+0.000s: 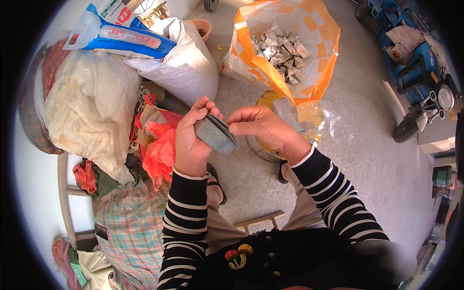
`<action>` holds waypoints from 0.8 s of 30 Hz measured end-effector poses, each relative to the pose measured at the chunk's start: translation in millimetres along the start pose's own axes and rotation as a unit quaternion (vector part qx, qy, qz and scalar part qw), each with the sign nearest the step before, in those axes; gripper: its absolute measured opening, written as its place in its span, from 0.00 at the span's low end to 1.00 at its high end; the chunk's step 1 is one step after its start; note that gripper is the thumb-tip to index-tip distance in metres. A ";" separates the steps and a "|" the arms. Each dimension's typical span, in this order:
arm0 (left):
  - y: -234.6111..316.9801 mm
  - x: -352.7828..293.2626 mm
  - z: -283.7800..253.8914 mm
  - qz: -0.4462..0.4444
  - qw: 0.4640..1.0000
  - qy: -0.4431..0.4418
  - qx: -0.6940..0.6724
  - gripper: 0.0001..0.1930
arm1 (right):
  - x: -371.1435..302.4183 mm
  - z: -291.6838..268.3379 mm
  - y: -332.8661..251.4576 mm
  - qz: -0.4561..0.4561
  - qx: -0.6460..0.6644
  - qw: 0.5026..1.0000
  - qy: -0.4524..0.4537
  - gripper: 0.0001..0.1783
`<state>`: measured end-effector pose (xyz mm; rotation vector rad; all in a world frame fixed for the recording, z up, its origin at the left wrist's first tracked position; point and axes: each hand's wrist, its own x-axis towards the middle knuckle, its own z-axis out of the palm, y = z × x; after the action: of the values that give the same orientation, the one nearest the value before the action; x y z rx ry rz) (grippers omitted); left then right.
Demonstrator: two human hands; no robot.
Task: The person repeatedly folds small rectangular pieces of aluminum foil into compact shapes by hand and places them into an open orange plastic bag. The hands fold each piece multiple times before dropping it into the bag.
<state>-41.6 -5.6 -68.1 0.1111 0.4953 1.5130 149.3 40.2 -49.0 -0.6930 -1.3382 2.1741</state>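
The fingers of the left hand (191, 140) are curled around a stack of thin grey sheets (212, 135), holding it tilted above the floor (249, 188), while the right hand (273, 128) has its thumb and forefinger nearly together at the stack's right edge; whether they grip a sheet, I cannot tell. Beyond the hands, an orange-and-white bag (332, 46) stands open with folded silvery pieces (282, 50) inside, and a red plastic bag (160, 152) lies just left of the left wrist.
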 end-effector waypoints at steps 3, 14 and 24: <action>1.6 -1.8 0.9 0.005 1.000 0.000 0.011 0.14 | 0.2 -0.2 0.4 0.009 0.014 1.000 0.016 0.09; 2.3 -2.8 4.2 0.020 0.998 0.035 0.046 0.17 | 1.0 7.8 5.5 -0.101 -0.112 0.982 0.110 0.01; 9.3 -1.2 6.6 0.087 0.988 0.065 0.110 0.15 | 2.2 -3.3 2.0 -0.131 -0.023 0.979 0.154 0.03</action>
<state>-47.7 -4.6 -58.5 0.2348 0.7737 1.6394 149.5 43.0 -52.4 -0.7863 -1.2412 1.7528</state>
